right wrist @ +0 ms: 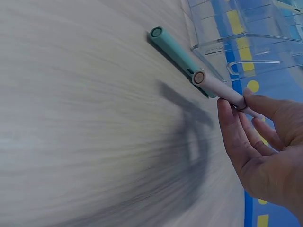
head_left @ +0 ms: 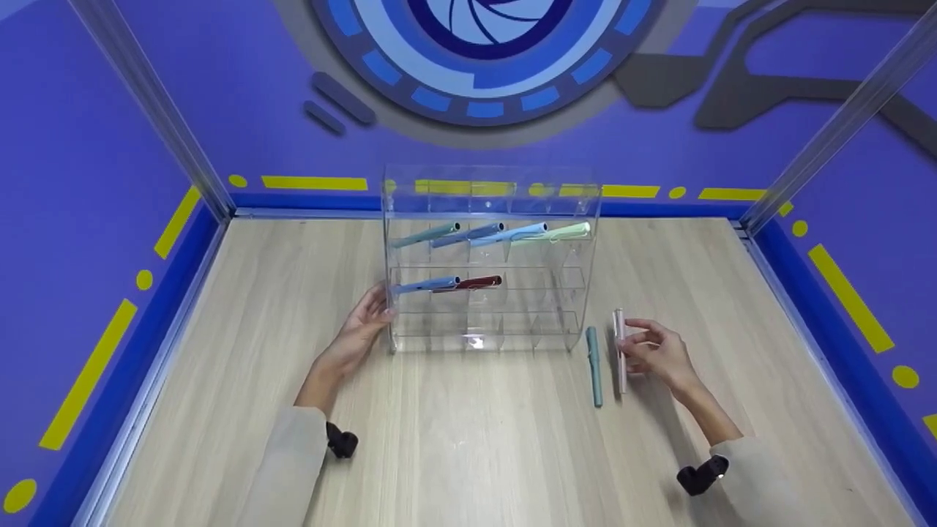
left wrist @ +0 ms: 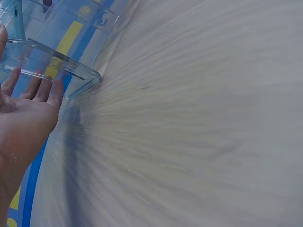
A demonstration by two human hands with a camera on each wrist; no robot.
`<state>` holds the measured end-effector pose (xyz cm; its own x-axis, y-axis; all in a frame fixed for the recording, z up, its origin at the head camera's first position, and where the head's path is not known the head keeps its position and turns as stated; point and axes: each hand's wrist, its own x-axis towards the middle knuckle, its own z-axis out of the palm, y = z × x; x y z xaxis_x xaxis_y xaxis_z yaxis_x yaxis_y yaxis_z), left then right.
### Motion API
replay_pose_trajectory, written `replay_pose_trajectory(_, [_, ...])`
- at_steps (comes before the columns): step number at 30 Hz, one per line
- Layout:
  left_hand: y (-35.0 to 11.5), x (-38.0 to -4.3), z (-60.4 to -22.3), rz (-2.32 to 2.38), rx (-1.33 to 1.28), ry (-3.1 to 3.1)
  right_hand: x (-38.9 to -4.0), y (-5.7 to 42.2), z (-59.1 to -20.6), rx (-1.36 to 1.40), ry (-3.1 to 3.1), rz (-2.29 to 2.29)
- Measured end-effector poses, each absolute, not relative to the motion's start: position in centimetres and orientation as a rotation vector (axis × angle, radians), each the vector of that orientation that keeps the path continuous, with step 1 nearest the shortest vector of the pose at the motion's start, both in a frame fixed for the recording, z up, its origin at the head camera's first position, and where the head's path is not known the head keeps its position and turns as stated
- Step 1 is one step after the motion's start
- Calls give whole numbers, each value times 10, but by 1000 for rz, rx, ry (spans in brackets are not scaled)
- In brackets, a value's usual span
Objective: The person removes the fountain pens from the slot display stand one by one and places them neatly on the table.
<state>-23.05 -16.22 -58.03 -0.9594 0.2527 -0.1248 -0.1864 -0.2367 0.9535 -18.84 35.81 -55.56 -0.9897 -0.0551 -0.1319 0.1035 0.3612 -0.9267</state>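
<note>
A clear acrylic pen rack (head_left: 483,322) stands on the table with tiers of slots. My left hand (head_left: 360,326) touches its left side, fingers fairly straight along the side panel; in the left wrist view the palm of the left hand (left wrist: 28,118) shows beside the rack's corner. To the right of the rack, my right hand (head_left: 662,355) pinches a pale pink pen (head_left: 621,366) between thumb and fingers. The right wrist view shows this pen (right wrist: 220,90) raised, its shadow apart from it. A teal pen (head_left: 594,369) lies on the table between it and the rack.
Four pens rest in an upper tier: a teal one (head_left: 428,236), a blue one (head_left: 468,235), a light blue one (head_left: 512,234) and a pale green one (head_left: 564,233). Below lie a blue pen (head_left: 424,285) and a dark red pen (head_left: 479,282). Blue-purple panels (head_left: 241,146) enclose the table.
</note>
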Motion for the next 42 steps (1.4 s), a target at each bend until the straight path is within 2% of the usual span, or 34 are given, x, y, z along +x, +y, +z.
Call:
replay_pose_trajectory(11, [-163,-228,-583,2253,73,1739,-186,356,-566,98,2408,-1634])
replay_pose_trajectory(33, [-164,-228,-582,2254,73,1737,-184,344,-565,-14,2721,-1291])
replay_pose_trajectory(42, [-164,-228,-582,2241,66,1754,-183,345,-562,-1,2680,-1335])
